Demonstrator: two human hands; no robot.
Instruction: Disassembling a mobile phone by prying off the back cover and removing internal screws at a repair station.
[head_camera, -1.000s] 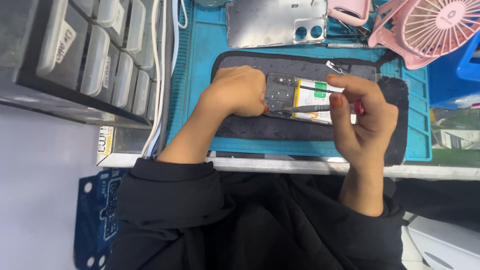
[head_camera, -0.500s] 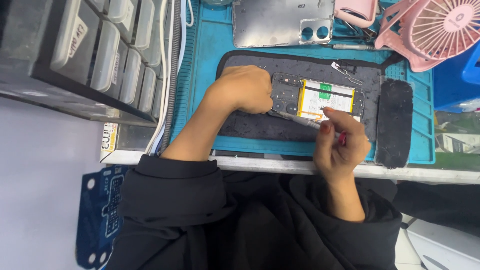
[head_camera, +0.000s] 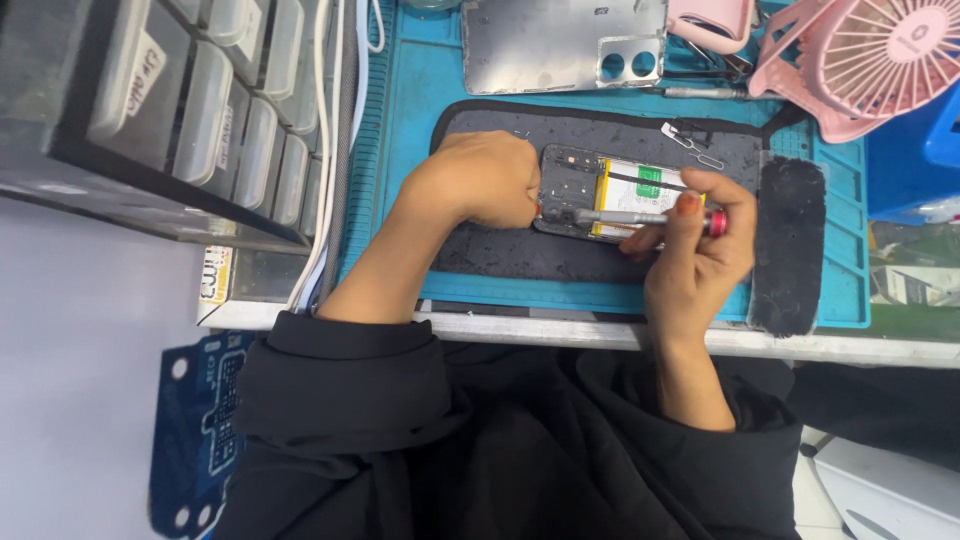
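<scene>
One opened smartphone (head_camera: 610, 195) lies on the dark work mat (head_camera: 560, 255), back cover (head_camera: 560, 45) already off. Left hand (head_camera: 480, 180) pins its end; right hand (head_camera: 700, 240) grips a screwdriver (head_camera: 640, 217) at probably the board. Inner parts remain in place.

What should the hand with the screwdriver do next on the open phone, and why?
Probably turn the screwdriver gently in place. The right hand holds it lying across the open phone, its tip close to the left hand, which steadies the phone's end on the dark mat. The tip seems to sit on a screw there, though the fingers hide that spot.
</scene>
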